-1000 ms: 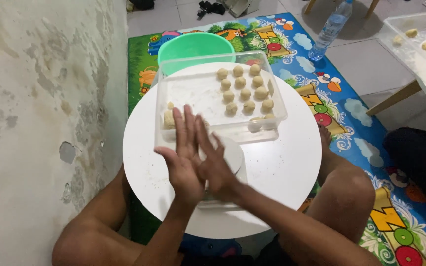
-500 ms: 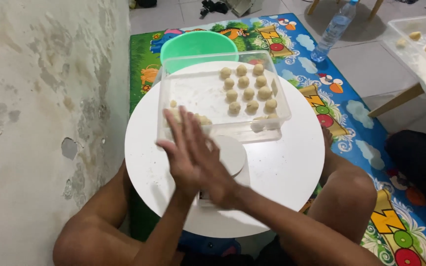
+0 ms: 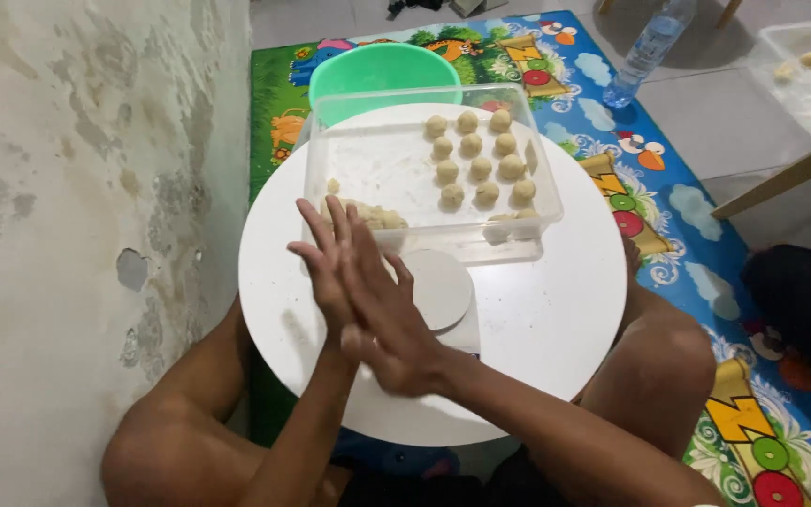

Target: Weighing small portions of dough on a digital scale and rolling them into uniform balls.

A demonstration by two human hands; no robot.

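Since half a second ago the pressed hands have slid slightly toward the body, the right hand (image 3: 396,324) now drawn back over the left hand (image 3: 330,268). Both are flat, palm to palm, fingers extended; whatever lies between them cannot be seen. Just beyond, a flat disc (image 3: 438,286) lies on the white table (image 3: 546,319). Farther, a clear tub (image 3: 368,169) holds dough balls (image 3: 481,155). Behind it sits a green bowl (image 3: 382,70).

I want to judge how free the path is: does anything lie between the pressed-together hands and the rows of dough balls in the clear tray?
Only the clear tray's near wall, plus a dough lump inside it. The left hand and right hand are above the white table, short of the dough balls.
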